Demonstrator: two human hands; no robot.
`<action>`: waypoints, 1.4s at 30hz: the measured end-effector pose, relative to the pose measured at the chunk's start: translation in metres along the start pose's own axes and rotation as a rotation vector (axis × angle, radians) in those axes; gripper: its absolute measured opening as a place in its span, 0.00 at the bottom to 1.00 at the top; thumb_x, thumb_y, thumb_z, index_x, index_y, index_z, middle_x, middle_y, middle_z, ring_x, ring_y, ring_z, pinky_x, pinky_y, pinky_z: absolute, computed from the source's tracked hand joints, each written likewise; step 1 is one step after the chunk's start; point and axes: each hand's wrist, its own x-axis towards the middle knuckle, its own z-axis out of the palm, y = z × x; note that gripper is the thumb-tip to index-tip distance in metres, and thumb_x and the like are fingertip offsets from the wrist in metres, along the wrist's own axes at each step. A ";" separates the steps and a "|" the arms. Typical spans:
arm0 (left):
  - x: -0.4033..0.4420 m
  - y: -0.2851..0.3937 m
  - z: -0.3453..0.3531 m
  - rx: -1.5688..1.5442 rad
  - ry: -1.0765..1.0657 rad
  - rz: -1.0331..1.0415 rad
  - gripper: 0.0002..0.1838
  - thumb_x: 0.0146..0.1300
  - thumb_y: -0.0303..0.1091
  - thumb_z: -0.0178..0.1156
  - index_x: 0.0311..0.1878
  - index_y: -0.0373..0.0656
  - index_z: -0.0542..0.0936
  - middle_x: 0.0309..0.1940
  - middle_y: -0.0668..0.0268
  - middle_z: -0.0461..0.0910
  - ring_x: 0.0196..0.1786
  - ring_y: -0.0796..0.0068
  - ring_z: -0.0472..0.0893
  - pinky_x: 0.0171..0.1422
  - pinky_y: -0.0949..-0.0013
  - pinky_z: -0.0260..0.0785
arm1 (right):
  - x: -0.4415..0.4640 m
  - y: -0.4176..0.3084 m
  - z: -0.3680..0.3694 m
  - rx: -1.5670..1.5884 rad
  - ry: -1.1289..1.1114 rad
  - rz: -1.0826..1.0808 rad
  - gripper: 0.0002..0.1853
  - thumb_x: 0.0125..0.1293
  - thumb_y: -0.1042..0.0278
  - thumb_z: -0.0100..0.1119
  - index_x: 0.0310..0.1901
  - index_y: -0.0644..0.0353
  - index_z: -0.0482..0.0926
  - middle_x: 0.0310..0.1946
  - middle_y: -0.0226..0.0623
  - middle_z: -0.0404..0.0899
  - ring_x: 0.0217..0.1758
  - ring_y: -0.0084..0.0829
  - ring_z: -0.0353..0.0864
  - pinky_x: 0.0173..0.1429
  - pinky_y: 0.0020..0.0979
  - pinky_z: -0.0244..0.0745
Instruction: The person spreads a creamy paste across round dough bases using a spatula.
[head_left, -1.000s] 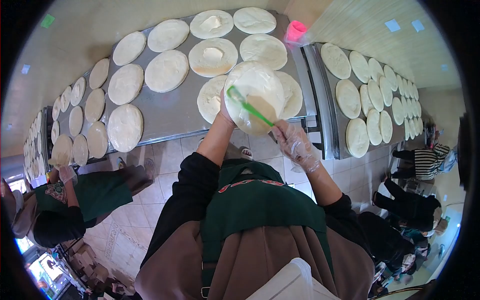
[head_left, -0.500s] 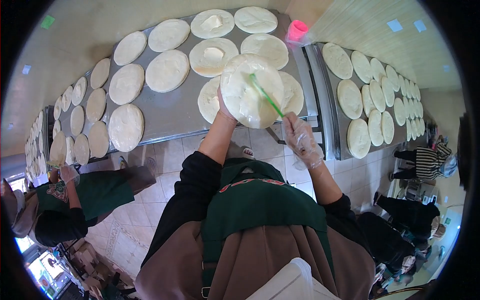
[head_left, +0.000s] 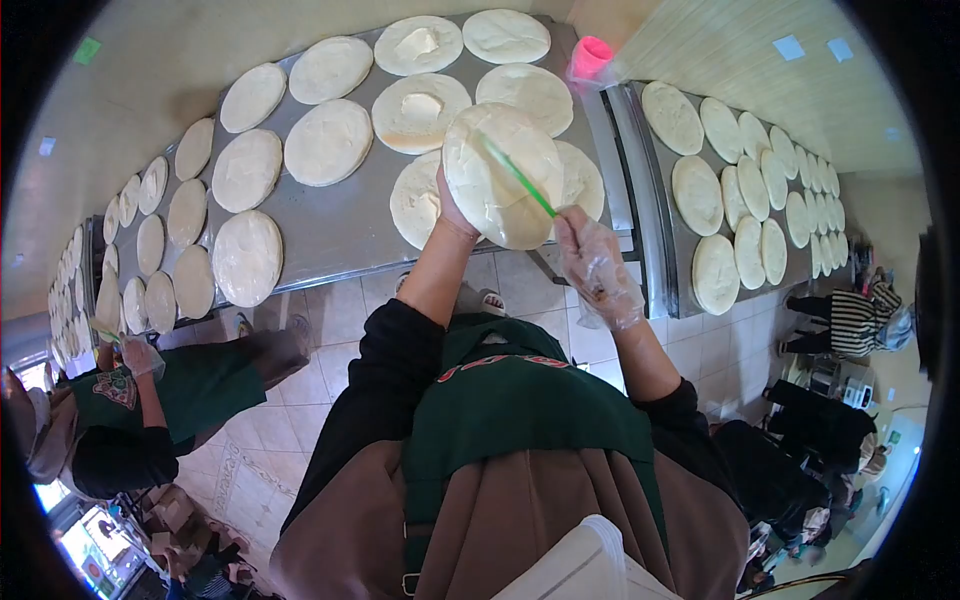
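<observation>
My left hand [head_left: 455,212] holds up a round flatbread [head_left: 500,205], gripping it from below and the left side; most of its fingers are hidden behind the bread. A pale, glossy spread coats the bread's top. My right hand [head_left: 598,268], in a clear plastic glove, is closed on the handle end of a thin green spreader [head_left: 520,180]. The spreader's blade lies across the upper face of the bread. Just behind, a flatbread with a pale lump on it [head_left: 422,112] rests on the metal table [head_left: 330,225].
Several more flatbreads cover the table, and a second metal table [head_left: 670,215] on the right carries others. A pink cup [head_left: 592,58] stands at the back corner. At left, a co-worker's gloved hand [head_left: 142,357] is beside the table. Other people stand at far right.
The spreader has slid up and left across the bread, and my right hand has moved slightly the same way. The held bread has tilted a little.
</observation>
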 end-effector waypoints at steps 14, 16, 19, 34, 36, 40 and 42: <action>0.000 -0.004 0.030 0.361 0.243 0.015 0.33 0.65 0.61 0.41 0.62 0.45 0.69 0.56 0.55 0.74 0.58 0.52 0.73 0.63 0.46 0.66 | 0.025 -0.011 -0.024 -0.210 -0.129 -0.187 0.06 0.68 0.66 0.49 0.37 0.58 0.69 0.23 0.47 0.74 0.27 0.50 0.77 0.30 0.45 0.70; -0.002 0.000 0.014 0.066 0.054 -0.113 0.33 0.65 0.61 0.41 0.62 0.45 0.69 0.55 0.55 0.74 0.57 0.53 0.74 0.63 0.47 0.66 | 0.029 -0.009 -0.027 -0.306 -0.203 -0.211 0.06 0.68 0.65 0.49 0.38 0.58 0.70 0.23 0.46 0.74 0.28 0.49 0.77 0.31 0.45 0.70; 0.000 0.007 0.003 -0.190 -0.141 -0.232 0.32 0.66 0.60 0.41 0.62 0.45 0.69 0.55 0.54 0.74 0.57 0.54 0.74 0.63 0.49 0.66 | 0.021 -0.014 -0.033 -0.390 -0.301 -0.313 0.06 0.68 0.66 0.49 0.38 0.58 0.70 0.23 0.45 0.74 0.28 0.48 0.77 0.31 0.44 0.70; 0.005 0.008 0.012 -0.144 -0.114 -0.063 0.28 0.67 0.53 0.40 0.62 0.42 0.68 0.57 0.55 0.73 0.58 0.54 0.73 0.64 0.50 0.66 | -0.005 0.009 -0.002 -0.024 -0.105 0.001 0.07 0.69 0.65 0.48 0.38 0.59 0.70 0.27 0.52 0.77 0.33 0.54 0.77 0.35 0.49 0.70; 0.004 0.007 0.018 -0.102 -0.084 -0.057 0.30 0.67 0.56 0.40 0.61 0.42 0.69 0.56 0.55 0.73 0.58 0.55 0.74 0.63 0.51 0.66 | -0.011 0.000 -0.002 -0.043 -0.152 -0.016 0.07 0.68 0.65 0.48 0.39 0.59 0.70 0.27 0.52 0.76 0.33 0.54 0.78 0.35 0.49 0.71; 0.005 0.011 0.011 -0.025 -0.010 0.004 0.31 0.66 0.57 0.41 0.62 0.43 0.68 0.58 0.55 0.72 0.59 0.55 0.72 0.64 0.50 0.65 | -0.018 -0.006 -0.008 -0.043 -0.252 -0.117 0.06 0.68 0.66 0.48 0.39 0.57 0.71 0.27 0.51 0.76 0.32 0.54 0.78 0.35 0.48 0.72; 0.006 0.011 0.006 -0.053 -0.100 -0.022 0.31 0.66 0.57 0.41 0.63 0.43 0.68 0.59 0.56 0.72 0.60 0.55 0.72 0.64 0.51 0.65 | -0.019 -0.010 -0.012 -0.005 -0.222 -0.121 0.06 0.68 0.66 0.49 0.39 0.58 0.70 0.26 0.51 0.76 0.32 0.54 0.77 0.34 0.48 0.71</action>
